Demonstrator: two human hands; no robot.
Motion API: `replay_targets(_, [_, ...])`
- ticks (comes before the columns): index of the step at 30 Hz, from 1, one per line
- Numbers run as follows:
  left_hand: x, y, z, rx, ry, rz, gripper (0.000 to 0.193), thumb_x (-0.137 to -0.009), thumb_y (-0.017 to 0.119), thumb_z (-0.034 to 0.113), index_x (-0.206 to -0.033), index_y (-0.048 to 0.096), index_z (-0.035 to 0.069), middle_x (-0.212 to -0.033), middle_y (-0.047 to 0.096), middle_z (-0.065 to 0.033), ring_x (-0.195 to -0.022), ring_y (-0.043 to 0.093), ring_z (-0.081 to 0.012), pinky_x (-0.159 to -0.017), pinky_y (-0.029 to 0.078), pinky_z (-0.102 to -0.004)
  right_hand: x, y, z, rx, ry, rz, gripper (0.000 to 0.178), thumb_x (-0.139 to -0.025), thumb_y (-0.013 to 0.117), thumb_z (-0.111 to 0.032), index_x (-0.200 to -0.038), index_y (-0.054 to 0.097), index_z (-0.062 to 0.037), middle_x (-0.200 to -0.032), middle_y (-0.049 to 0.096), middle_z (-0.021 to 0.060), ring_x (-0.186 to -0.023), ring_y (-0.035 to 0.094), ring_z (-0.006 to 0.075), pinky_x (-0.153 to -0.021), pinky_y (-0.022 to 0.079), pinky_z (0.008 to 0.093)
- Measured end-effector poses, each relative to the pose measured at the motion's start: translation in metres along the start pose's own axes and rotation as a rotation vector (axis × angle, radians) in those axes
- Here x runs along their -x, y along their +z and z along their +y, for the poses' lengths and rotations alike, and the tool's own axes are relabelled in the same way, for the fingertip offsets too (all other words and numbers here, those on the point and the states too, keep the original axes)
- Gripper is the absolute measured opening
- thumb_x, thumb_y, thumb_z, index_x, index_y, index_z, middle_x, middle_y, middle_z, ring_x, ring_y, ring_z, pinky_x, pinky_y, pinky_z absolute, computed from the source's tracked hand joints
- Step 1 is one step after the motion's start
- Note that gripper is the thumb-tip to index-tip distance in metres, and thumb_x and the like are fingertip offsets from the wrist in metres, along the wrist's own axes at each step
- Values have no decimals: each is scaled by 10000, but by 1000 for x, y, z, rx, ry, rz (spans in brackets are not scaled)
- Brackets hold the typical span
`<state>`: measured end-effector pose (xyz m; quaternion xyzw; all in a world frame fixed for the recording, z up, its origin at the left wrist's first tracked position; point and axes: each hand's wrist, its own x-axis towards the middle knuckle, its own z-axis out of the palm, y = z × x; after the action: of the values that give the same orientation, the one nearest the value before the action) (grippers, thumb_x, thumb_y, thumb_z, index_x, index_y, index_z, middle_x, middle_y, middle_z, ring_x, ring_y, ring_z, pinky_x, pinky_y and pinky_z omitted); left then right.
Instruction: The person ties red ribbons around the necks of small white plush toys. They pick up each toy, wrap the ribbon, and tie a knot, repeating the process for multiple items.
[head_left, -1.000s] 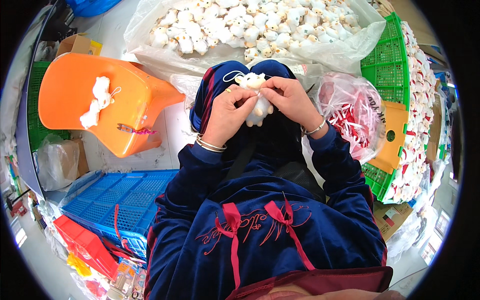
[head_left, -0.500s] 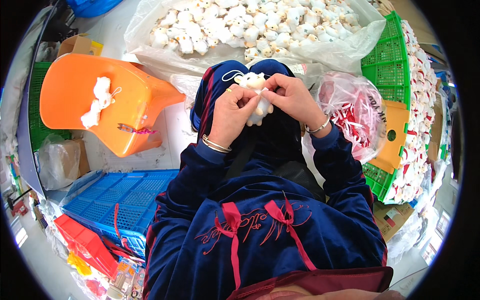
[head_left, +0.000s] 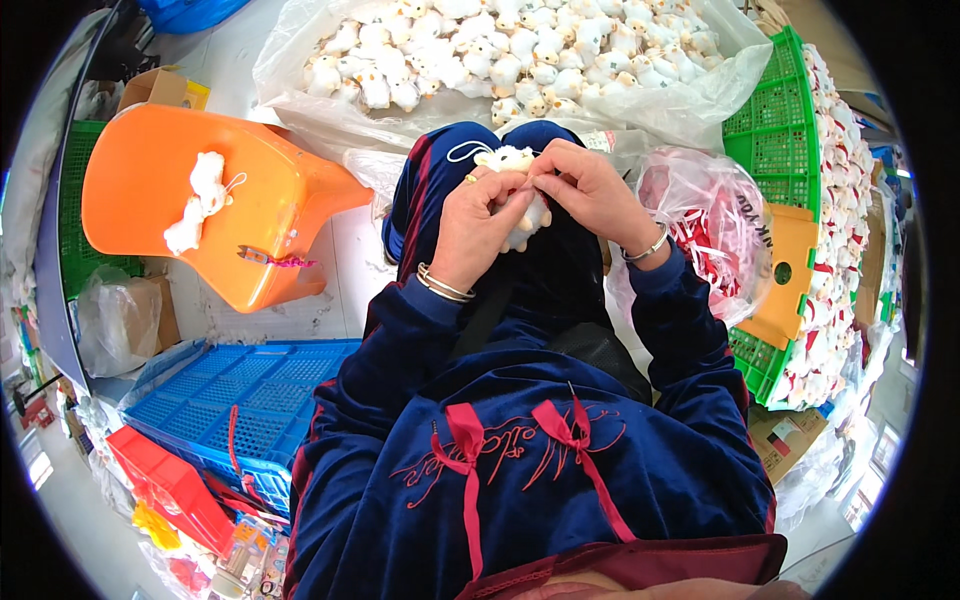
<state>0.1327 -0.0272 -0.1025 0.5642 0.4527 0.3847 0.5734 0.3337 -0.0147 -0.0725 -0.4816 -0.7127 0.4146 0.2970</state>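
Observation:
A small white plush animal toy (head_left: 522,232) with a cream head and a white hanging loop lies over my lap, head pointing away from me. My left hand (head_left: 482,220) is closed around it, with thumb and finger pinched at the neck. From the other side my right hand (head_left: 592,197) pinches at the same spot, its fingertips meeting the left ones. What sits between the fingertips is too small to make out. The fingers hide the neck and part of the body.
Ahead, a clear plastic sheet (head_left: 690,98) bears a heap of similar plush toys (head_left: 480,50). An orange stool (head_left: 130,180) at left carries white plush pieces (head_left: 205,190) and snips (head_left: 255,256). At right are a bag of red ribbons (head_left: 705,250) and a green crate (head_left: 765,130). A blue crate (head_left: 240,390) stands lower left.
My left hand has shifted slightly right and turned, covering more of the toy's body. My right fingertips have moved up a little at the neck, and the toy's head is more hidden.

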Motion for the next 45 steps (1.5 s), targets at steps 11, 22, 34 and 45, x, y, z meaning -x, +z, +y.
replay_targets(11, [-1, 3, -4, 39, 80, 43, 194, -964, 693, 114, -1109, 762, 6, -911, 678, -90, -799, 678, -171, -702, 526, -282, 0, 4, -3, -69, 108, -6, 103, -981, 627, -82, -1002, 650, 16, -867, 663, 99, -781, 612, 160, -713, 501, 302])
replay_targets(22, [-1, 16, -10, -70, 85, 182, 111, -897, 751, 91, -980, 760, 18, -731, 591, -31, -655, 546, -130, -612, 452, -281, 3, 6, -2, -168, 191, 29, 100, -981, 603, -66, -1020, 649, 14, -885, 670, 85, -799, 612, 139, -721, 506, 286])
replay_targets(34, [-2, 13, -21, -15, 84, 144, 35, -889, 726, 45, -915, 716, 25, -738, 527, -8, -670, 493, -105, -611, 429, -275, -4, -16, 1, 112, 295, -208, 204, -947, 628, -178, -950, 704, 11, -774, 696, 136, -721, 660, 223, -689, 515, 341])
replay_targets(45, [2, 10, -20, 185, 40, 68, 59, -937, 703, 29, -905, 653, 26, -795, 520, 28, -686, 457, -53, -609, 401, -240, 1, -11, 15, 184, 109, -60, 173, -916, 654, -165, -900, 672, 7, -734, 645, 141, -658, 605, 234, -640, 488, 355])
